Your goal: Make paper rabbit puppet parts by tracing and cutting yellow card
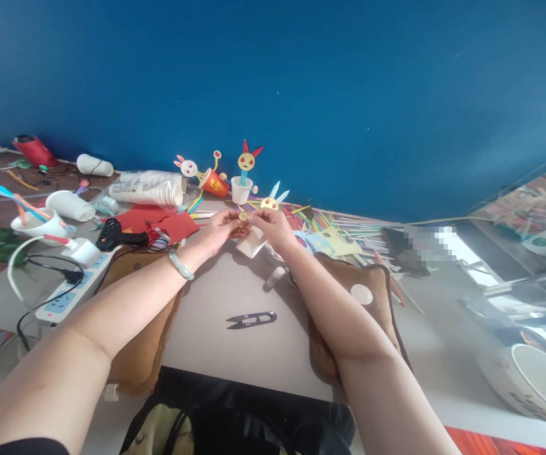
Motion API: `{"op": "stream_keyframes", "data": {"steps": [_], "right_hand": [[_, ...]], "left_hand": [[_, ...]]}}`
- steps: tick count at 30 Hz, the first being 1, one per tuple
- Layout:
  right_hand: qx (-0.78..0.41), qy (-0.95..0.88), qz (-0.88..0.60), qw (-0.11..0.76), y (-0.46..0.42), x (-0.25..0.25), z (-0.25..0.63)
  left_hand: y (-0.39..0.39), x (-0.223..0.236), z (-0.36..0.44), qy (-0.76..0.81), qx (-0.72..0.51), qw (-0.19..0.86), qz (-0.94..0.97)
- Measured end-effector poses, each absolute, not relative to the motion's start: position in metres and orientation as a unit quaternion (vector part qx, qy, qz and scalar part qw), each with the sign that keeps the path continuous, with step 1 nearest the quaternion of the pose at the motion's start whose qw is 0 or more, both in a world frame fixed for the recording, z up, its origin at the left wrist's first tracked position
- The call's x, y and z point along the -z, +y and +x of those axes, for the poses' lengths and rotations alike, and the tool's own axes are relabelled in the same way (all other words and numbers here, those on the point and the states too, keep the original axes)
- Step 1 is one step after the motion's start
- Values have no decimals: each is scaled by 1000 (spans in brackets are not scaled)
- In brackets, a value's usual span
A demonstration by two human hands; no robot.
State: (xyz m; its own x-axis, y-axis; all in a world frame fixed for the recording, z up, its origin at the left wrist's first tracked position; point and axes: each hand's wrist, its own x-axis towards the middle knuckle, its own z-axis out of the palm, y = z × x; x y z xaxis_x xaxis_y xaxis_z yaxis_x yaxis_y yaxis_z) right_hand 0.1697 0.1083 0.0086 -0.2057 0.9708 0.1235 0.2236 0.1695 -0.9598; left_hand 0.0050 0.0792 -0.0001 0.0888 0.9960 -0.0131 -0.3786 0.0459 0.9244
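My left hand [223, 229] and my right hand [273, 229] meet above the far part of the table, fingers closed in pinches. Between their fingertips is a small round yellowish disc [243, 216], which both hands seem to grip. Just under the fingers lies a white paper cup [253, 244], partly hidden by them. A yellow bunny face [270, 203] with pale blue ears shows right behind my right hand; whether it is joined to the cup is hidden. Nearer to me, thread snips [253, 320] lie on the table beside a small white bottle [275, 276].
Finished cup figures [241, 189] stand by the blue wall. Left are stacked paper cups [147, 189], red paper [159, 222], a black glue gun [119, 236] and a power strip [71, 285]. Brown cushions [133, 328] lie under both forearms. Coloured strips [344, 224] spread to the right.
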Motion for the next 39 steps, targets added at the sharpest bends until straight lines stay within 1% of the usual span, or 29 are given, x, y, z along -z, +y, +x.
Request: {"op": "stream_keyframes", "data": {"steps": [5, 11, 19, 27, 39], "right_hand": [[-441, -624, -480, 432, 108, -7, 168], [-473, -610, -452, 447, 105, -9, 163], [-466, -605, -455, 457, 102, -9, 161], [-449, -610, -473, 451, 99, -12, 160], [-457, -618, -449, 456, 99, -12, 160]], "left_hand": [[77, -2, 5, 384, -555, 607, 420], [75, -5, 6, 396, -551, 601, 421], [77, 1, 5, 396, -563, 581, 435], [79, 6, 6, 397, -569, 555, 460], [82, 8, 2, 385, -554, 540, 503]]}}
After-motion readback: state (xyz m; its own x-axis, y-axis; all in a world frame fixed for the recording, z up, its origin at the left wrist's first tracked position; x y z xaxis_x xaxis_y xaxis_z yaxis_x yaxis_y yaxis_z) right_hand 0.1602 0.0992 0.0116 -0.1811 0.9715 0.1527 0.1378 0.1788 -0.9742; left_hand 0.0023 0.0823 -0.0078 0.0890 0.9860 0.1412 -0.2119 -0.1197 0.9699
